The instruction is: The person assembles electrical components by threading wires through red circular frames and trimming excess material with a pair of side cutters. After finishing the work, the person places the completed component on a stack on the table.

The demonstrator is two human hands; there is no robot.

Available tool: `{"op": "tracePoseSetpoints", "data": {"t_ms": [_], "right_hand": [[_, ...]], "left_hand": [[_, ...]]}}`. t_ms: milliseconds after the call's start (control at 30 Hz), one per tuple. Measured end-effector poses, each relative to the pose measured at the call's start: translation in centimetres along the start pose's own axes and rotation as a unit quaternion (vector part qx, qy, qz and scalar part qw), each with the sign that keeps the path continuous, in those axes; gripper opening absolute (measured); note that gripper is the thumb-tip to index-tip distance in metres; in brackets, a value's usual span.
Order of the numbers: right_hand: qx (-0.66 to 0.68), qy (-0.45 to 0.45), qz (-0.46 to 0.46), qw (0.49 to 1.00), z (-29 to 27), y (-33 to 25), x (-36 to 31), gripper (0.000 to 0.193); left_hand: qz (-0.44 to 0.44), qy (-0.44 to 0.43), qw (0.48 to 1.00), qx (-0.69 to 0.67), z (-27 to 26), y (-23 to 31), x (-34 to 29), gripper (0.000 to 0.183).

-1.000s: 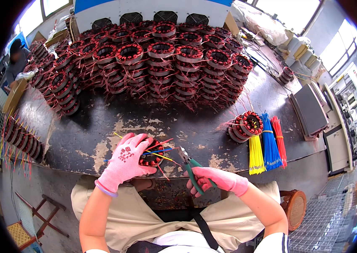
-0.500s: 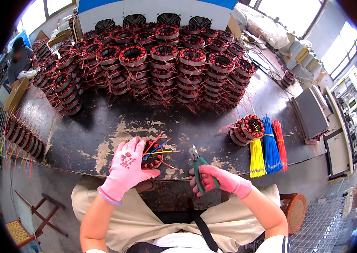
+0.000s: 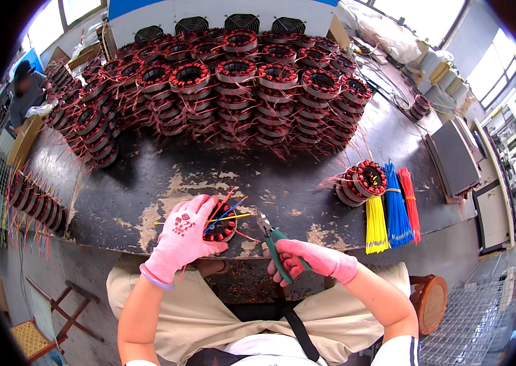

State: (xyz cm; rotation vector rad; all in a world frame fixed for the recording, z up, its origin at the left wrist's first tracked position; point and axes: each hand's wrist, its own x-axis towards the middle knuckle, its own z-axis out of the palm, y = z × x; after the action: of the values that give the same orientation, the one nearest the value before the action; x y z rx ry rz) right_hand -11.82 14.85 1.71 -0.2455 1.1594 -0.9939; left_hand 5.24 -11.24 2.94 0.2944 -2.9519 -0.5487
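A motor stator [image 3: 227, 230] with red windings lies at the bench's near edge, with red, blue and yellow wires sticking up from it. My left hand [image 3: 186, 229], in a pink glove, is laid over its left side and grips it, thumb along the near rim. Part of the stator is hidden under that hand. In my pink-gloved right hand [image 3: 306, 259] is a pair of green-handled cutting pliers [image 3: 263, 223], held by the grips. Their jaw tip points at the end of the yellow wire [image 3: 233, 216], beside the stator's right side.
Many stacked stators [image 3: 233, 104] fill the back of the bench [image 3: 270, 183]. To the right stand a short stator stack [image 3: 355, 183] and yellow [image 3: 377, 226], blue [image 3: 397, 213] and red [image 3: 409, 201] wire bundles. Wired stators [image 3: 37, 201] lie at the left edge. A person [image 3: 26, 91] is at far left.
My right hand has moved left with the pliers, bringing their jaws close to the yellow wire's end. My left hand keeps its hold on the stator.
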Motion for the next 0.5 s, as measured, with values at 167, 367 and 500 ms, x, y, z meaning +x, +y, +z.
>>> {"op": "tracePoseSetpoints", "data": {"t_ms": [167,367,500], "right_hand": [[-0.030,0.016,-0.018,0.999,0.6,-0.4,0.0,0.059],[-0.094,0.070,-0.064,0.991,0.9,-0.6,0.1,0.057],[-0.006,0.033,-0.063,0.997,-0.4,-0.2,0.1,0.061]], "left_hand": [[-0.009,-0.007,1.000,-0.006,-0.3,0.3,0.0,0.098],[-0.017,-0.010,1.000,-0.005,-0.6,0.7,0.1,0.101],[-0.077,0.003,0.994,0.075,-0.2,2.1,0.1,0.099]]}}
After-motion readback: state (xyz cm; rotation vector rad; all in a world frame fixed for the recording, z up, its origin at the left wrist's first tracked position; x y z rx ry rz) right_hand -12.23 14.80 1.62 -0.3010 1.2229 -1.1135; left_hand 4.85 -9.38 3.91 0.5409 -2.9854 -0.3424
